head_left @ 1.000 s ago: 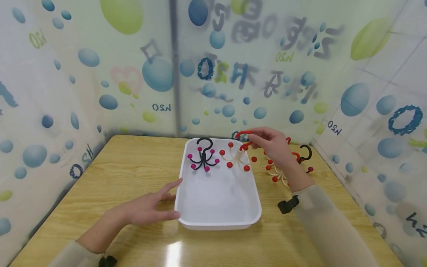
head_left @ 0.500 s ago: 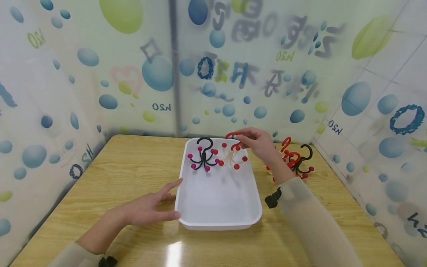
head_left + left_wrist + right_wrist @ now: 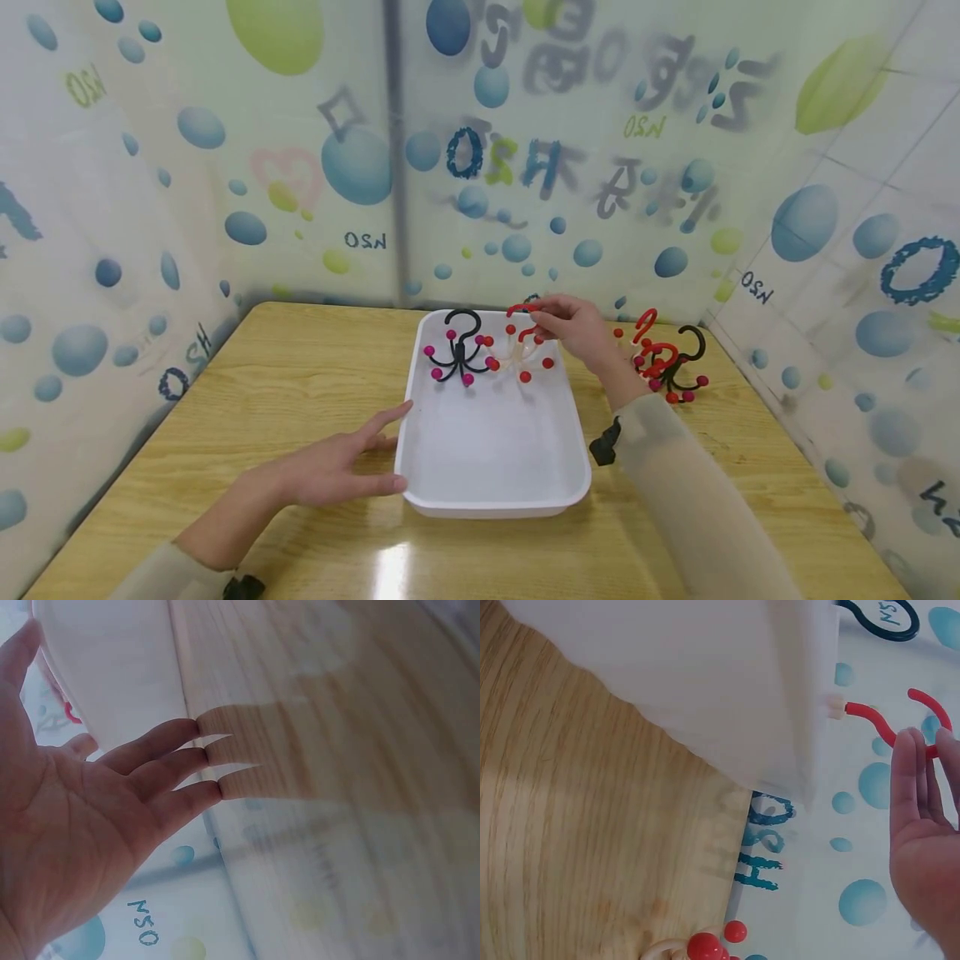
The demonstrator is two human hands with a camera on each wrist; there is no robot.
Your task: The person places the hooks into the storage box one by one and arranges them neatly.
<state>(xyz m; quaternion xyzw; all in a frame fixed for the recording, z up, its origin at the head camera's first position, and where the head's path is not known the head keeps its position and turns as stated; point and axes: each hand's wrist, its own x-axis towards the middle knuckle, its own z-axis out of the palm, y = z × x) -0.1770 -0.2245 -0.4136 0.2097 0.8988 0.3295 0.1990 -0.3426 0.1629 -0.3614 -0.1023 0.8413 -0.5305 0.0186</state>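
Right hand (image 3: 573, 327) pinching red hook of cream octopus-shaped hanger with red ball tips (image 3: 517, 354), lowered into far end of white plastic tray (image 3: 491, 483) beside black one (image 3: 457, 354). Left hand (image 3: 330, 471) flat, fingers straight against tray. Placing step; likely release.

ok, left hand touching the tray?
Touching. In the head view the left hand lies flat on the table, with its thumb tip against the near-left corner of the white tray and its index fingertip at the left rim.
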